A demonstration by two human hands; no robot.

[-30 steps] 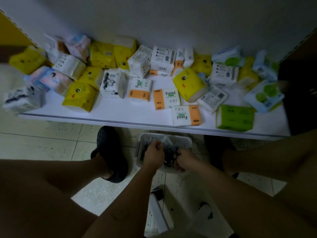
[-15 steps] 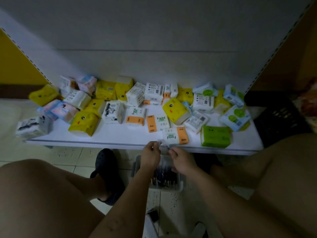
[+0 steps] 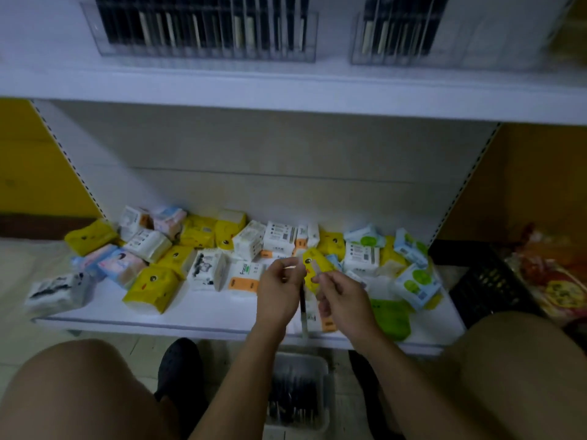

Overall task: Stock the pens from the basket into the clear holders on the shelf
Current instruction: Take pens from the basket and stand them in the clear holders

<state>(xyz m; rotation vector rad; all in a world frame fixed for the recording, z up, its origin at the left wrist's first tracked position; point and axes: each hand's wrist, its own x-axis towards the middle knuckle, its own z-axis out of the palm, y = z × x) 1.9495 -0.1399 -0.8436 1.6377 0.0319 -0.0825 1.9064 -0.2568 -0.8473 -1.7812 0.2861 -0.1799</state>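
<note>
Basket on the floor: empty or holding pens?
Holding pens: dark pens lie across the bottom of the basket. How many is too blurred to tell.

The top edge cuts off your clear holders, and your forearms hide part of the basket, its contents a dark blur. What your right hand pinches beside the pen is too blurred to tell.

The basket, a pale plastic tub, holds a heap of loose pens. Straight above the basket, 1 pen, dark with a white lower end, hangs nearly upright. Far above the basket, the left clear holder and right clear holder stand on the white shelf, packed with upright stocked pens.
</note>
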